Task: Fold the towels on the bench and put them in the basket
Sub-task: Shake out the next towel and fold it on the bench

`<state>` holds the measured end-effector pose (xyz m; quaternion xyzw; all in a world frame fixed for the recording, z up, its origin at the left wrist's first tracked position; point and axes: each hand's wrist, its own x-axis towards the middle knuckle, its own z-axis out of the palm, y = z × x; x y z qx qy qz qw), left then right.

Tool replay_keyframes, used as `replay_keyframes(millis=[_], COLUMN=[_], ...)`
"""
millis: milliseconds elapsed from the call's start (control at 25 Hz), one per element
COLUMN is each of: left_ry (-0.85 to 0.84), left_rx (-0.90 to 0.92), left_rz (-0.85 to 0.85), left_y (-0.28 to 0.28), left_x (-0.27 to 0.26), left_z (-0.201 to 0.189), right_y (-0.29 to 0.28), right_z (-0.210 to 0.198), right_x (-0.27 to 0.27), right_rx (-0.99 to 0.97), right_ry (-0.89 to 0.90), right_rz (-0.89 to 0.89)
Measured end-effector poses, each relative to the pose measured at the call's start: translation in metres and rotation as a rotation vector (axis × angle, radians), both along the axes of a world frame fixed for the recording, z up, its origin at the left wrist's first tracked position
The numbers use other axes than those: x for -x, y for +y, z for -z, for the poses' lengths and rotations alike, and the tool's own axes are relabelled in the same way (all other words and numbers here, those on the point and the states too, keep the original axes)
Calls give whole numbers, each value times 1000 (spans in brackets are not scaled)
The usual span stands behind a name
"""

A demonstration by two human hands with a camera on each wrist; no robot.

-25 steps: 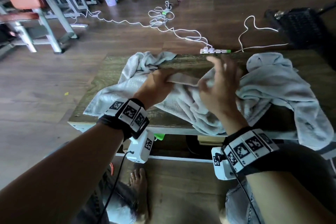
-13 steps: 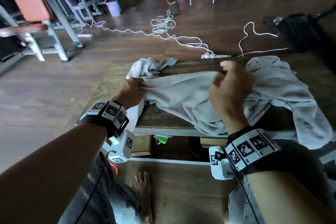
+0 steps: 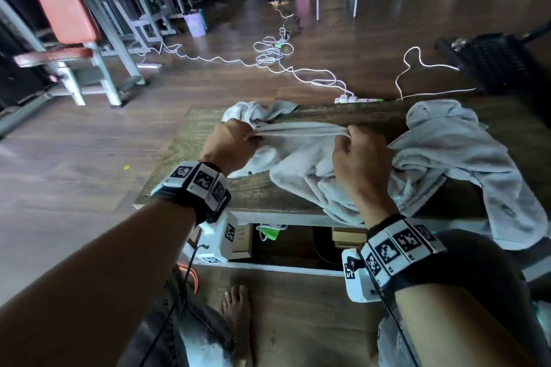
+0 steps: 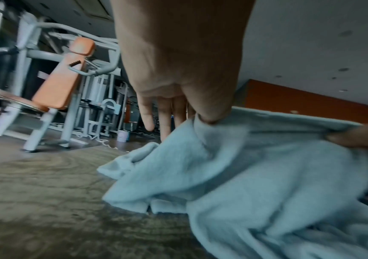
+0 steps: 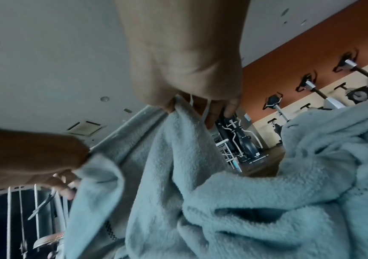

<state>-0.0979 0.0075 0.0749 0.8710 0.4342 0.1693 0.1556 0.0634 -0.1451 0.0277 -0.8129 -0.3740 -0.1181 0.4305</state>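
A pale grey towel (image 3: 301,155) lies bunched on the wooden bench (image 3: 256,194), its top edge pulled taut between my hands. My left hand (image 3: 238,140) pinches the left end of that edge; in the left wrist view the thumb (image 4: 209,112) presses the towel (image 4: 256,168) while the other fingers (image 4: 147,121) hang straight. My right hand (image 3: 354,146) pinches the right end, and the right wrist view shows its fingers (image 5: 202,106) clamped on the towel (image 5: 189,175). A second grey towel (image 3: 456,152) sprawls over the bench's right end. A dark basket (image 3: 495,59) stands on the floor, far right.
White cables (image 3: 271,59) and a power strip (image 3: 357,98) lie on the floor beyond the bench. Gym machines (image 3: 74,24) stand at the far left. A third crumpled towel piece (image 3: 253,110) sits behind my left hand. Boxes (image 3: 348,238) rest under the bench.
Both hands have moved apart along the towel's edge and lifted it, drawing the edge taut. The left hand shifted left, then back toward the far side of the bench.
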Motion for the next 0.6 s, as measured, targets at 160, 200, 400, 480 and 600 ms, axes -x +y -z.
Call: replay_keyframes(millis=[160,200,400,480,600], left_ry=[-210,-256,-84,-134,-151], left_rx=[220,286,100,45,-16], left_rz=[64,118,408,399,256], left_y=[1,-3,-22,-23,-17], left_x=[8,6,-19,-23,-20], left_z=[-10,-11,-16,-15,-7], right_y=[-2,-1,10,9,8], right_z=[5,7,16,11,7], right_x=[-9,-5,17,15,8], right_rx=[86,109,122,53,-73], right_ry=[101,91,-44,-35,157], right_rz=[-40,-110,-354,-290,-249])
